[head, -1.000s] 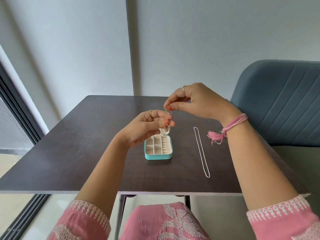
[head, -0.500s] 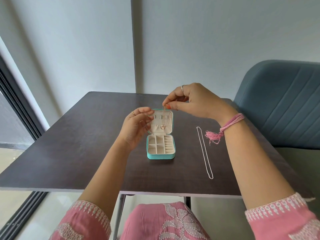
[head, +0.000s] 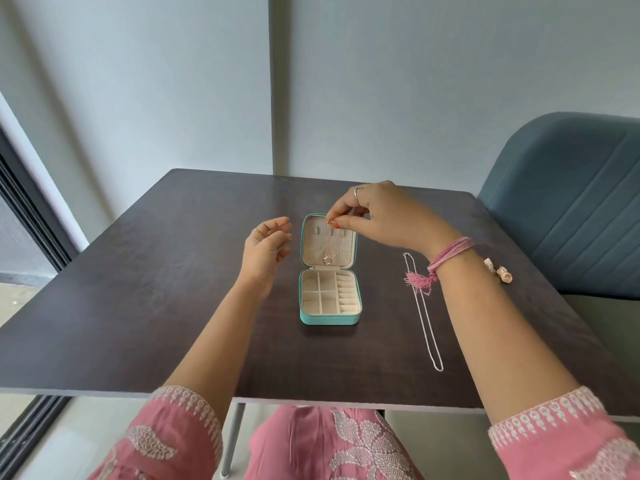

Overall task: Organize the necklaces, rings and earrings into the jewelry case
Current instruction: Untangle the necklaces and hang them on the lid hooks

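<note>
A small teal jewelry case point(head: 329, 319) stands open in the middle of the dark table, its lid upright and its cream compartments bare. My right hand point(head: 384, 216) pinches a thin rose-gold necklace point(head: 329, 244) at the top of the lid; the chain hangs down the lid's lining with a ring-shaped pendant at the bottom. My left hand point(head: 265, 249) hovers just left of the lid, fingers loosely curled, holding nothing. A silver chain necklace point(head: 426, 318) lies stretched out on the table to the right of the case. Rose-gold earrings point(head: 498, 270) lie near the table's right edge.
The dark wooden table point(head: 138, 289) ends close to my lap at the front. A blue upholstered chair point(head: 571, 202) stands at the right, behind the table's edge. A grey wall is behind, and a dark window frame runs down the left.
My left hand has let go of the necklace and drawn away to the left. My right hand has lowered the chain against the lid's inner lining.
</note>
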Motion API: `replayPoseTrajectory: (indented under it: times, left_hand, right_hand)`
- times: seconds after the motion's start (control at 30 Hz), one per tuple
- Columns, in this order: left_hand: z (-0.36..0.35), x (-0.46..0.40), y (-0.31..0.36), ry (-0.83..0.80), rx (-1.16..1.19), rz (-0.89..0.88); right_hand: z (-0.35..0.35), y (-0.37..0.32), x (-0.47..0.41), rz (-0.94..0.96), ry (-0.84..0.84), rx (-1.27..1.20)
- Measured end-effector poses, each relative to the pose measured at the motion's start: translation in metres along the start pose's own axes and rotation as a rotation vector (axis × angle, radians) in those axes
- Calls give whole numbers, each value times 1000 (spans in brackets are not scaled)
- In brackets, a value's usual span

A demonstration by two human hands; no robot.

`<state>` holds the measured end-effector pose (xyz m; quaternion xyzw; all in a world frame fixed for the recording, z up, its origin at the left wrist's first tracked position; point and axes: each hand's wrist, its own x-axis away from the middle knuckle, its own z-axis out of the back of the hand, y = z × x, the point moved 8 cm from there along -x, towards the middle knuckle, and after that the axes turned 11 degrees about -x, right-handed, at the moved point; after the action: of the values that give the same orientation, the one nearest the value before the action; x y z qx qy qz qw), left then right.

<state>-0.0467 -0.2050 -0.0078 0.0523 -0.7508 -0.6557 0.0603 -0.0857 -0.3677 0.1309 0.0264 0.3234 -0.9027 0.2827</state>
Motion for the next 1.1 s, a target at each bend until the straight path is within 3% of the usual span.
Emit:
replayPoseTrajectory:
  times: [0.2, 0.53, 0.77, 1.1]
  left_hand:
    - [-19, -24, -16, -155, -128, 7]
    - [-40, -31, -27, -461, -8, -29]
    - [-36, -34, -22, -443, -1, -143]
    - [-35, -37, -15, -338, -5, -226]
  right_hand:
    - [-18, 14, -17, 26, -37, 112]
    - [-45, 40, -41, 2, -4, 321]
    - [-61, 51, -49, -15, 31, 461]
    - [-65, 52, -44, 53, 265, 656]
